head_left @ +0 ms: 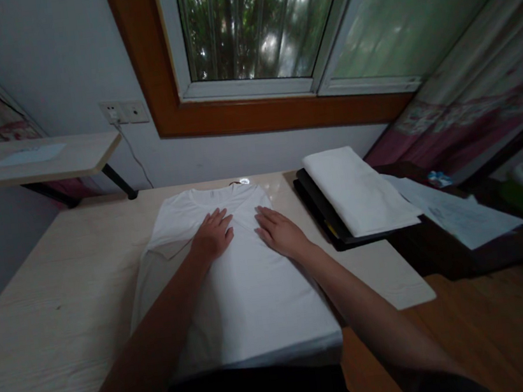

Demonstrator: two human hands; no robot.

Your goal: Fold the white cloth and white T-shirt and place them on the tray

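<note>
A white T-shirt (256, 299) lies spread on the pale wooden desk (29, 303), its neckline toward the wall and its hem hanging over the front edge. On the upper chest of the shirt rests my left hand (213, 234), fingers stretched out and pressing flat. My right hand (279, 231) lies on the shirt's right side near the sleeve, its fingers extended and fairly close together. Neither hand grips the cloth. The sleeve on the left is spread out, while the one on the right is partly hidden.
Folded white cloth (362, 192) sits on a black folder (322, 214) at the desk's right. Beyond are papers (461, 211) on a dark surface. A raised shelf (87, 151) stands at the back left, near a wall socket (122, 111) with a cable. The window (263, 28) is behind.
</note>
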